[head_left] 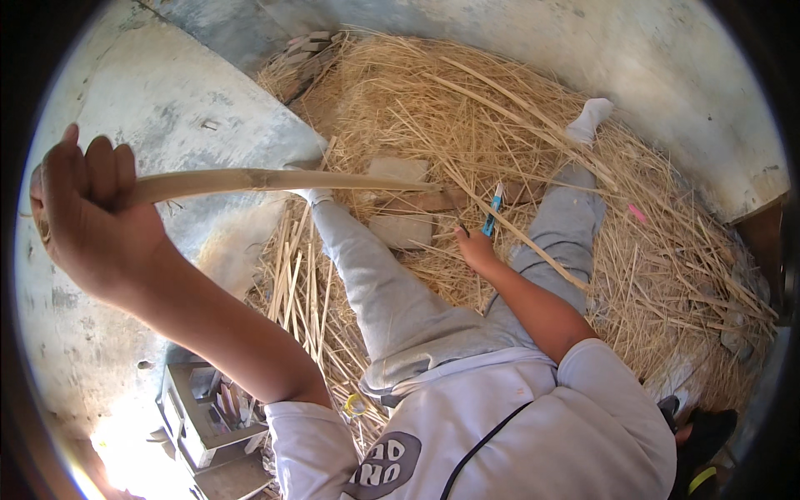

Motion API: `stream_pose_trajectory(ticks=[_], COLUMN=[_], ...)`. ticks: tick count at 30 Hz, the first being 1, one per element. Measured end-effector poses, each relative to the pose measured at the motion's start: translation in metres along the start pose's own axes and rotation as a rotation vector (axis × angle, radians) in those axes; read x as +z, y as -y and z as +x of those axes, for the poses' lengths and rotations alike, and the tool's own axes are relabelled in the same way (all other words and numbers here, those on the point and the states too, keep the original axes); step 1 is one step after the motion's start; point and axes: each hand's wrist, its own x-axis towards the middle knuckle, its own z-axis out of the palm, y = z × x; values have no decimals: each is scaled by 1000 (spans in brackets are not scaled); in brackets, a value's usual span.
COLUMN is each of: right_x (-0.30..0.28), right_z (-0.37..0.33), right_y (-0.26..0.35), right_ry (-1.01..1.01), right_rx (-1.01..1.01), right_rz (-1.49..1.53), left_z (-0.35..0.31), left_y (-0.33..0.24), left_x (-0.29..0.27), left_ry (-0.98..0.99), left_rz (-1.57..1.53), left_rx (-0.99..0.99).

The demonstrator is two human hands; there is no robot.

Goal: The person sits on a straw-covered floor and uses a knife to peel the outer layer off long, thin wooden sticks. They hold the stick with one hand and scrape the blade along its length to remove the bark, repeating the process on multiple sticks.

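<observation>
My left hand [96, 204] is raised at the far left, its fingers wrapped round one end of a long, flat bamboo strip [250, 180]. The strip stretches level to the right, over my left shin, and its far end is above the blocks on the floor. Low between my legs, my right hand [477, 252] is closed beside a slim blue tool [493, 210] with a pale pointed tip, which looks like a cutter. The tool points away from me, and its lower end is hidden at the fingers. A thin splint [521, 237] slants past this hand onto my right leg.
Bamboo shavings and splints [658, 283] cover the floor around my outstretched legs. Two flat blocks [400, 232] lie between my feet. Worn walls [167, 92] stand left and ahead. A small shelf [185, 417] is at lower left, and a pink scrap [637, 213] lies at right.
</observation>
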Motion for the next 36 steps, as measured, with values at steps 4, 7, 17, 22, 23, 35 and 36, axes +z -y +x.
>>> stream_pose_trajectory(ticks=[4,7,17,22,23,35,36], right_x=[-11,-26,43,15,8,42,47], right_z=[-11,-12,39,38,41,45,60], right_y=[59,115,-53,10,26,-21,-50], right_ry=[-152,-253,50,229,48,-118,-147], right_rx=[-349,-517,163,361,22,-169,-143], right_rz=[76,190,-104,608,386,-138,-216], left_z=[-7,-9,36,32,31,54,60], left_y=[8,17,49,47,47,58,64], left_x=[-3,8,-26,-29,-28,-4,-3], left_ry=[-238,-483,-409,-501,-517,-444,-403], left_rz=[270,435,367,398,404,423,398], left_rx=[97,140,55,42,38,69,82])
